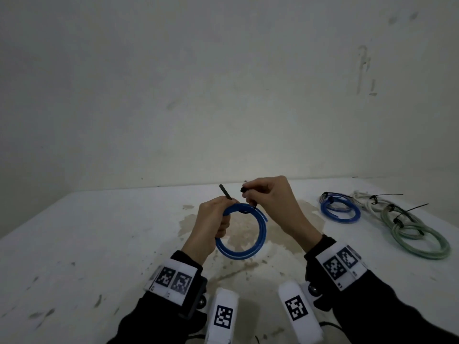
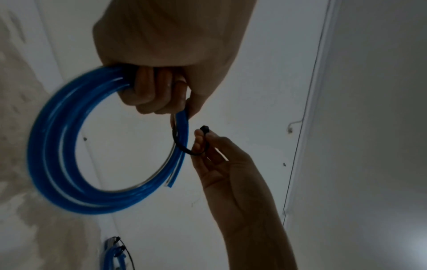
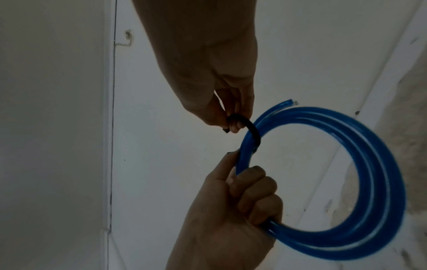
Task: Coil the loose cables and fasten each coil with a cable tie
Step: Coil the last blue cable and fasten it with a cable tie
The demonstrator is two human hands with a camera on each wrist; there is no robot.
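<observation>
A blue cable coil (image 1: 258,234) (image 2: 57,146) (image 3: 369,182) hangs upright above the white table, gripped at its upper left by my left hand (image 1: 213,219) (image 2: 157,87) (image 3: 242,197). A black cable tie (image 1: 244,192) (image 2: 182,144) (image 3: 253,135) loops under the coil's top. Its head end is pinched by my right hand (image 1: 263,194) (image 2: 208,146) (image 3: 228,117). The tie's tail (image 1: 224,191) sticks up beside my left thumb.
On the table (image 1: 87,244) to the right lie tied coils: a blue one (image 1: 340,212) (image 2: 113,255), a whitish one (image 1: 367,199) and a green one (image 1: 417,234), each with black ties. A stained patch marks the table under my hands. A wall stands behind.
</observation>
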